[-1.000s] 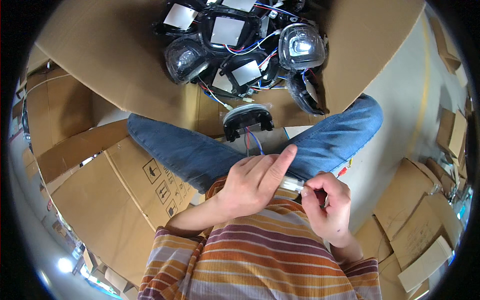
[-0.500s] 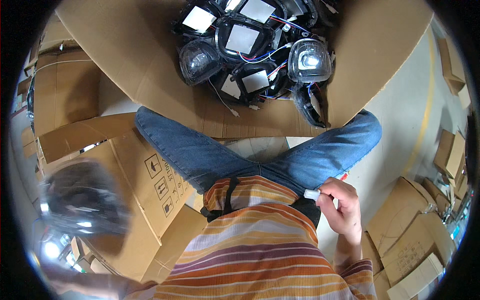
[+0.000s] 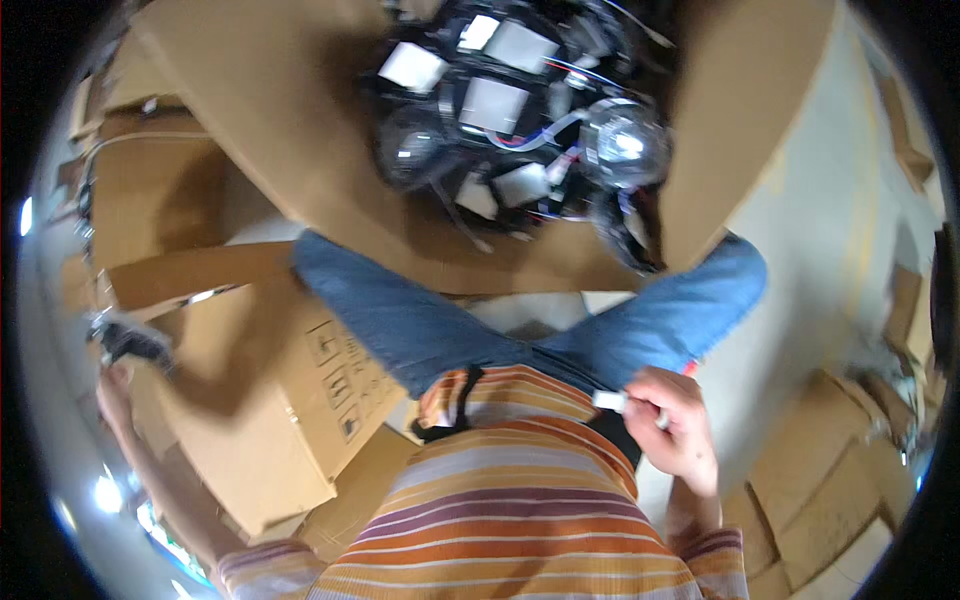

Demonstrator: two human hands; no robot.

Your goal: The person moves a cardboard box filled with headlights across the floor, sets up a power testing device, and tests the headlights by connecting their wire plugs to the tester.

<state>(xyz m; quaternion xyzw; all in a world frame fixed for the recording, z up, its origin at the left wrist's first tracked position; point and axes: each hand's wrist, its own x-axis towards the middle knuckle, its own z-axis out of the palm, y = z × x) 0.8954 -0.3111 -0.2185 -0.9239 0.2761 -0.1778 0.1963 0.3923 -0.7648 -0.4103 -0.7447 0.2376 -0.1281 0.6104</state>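
Observation:
Out at the far left, my left arm is stretched away, and my left hand (image 3: 115, 380) is closed at the end of a dark lamp unit with a clear cover (image 3: 138, 343). Motion smears both. Near my waist, my right hand (image 3: 675, 420) pinches a small white piece (image 3: 608, 400) whose kind I cannot make out. In front of me stands an open cardboard box (image 3: 500, 265) holding several black lamp housings (image 3: 495, 105) with white squares, clear covers and thin coloured wires.
My bent legs (image 3: 640, 310) reach up to the box's near edge. A printed cardboard carton (image 3: 250, 380) stands at the left under my arm. More cartons (image 3: 810, 450) are stacked at the right, beside a grey floor (image 3: 800, 240) with a yellow line.
My left hand has moved away, outward and forward, with the lamp unit, which now looks much smaller. My right hand still pinches the white piece. The whole view has shifted slightly.

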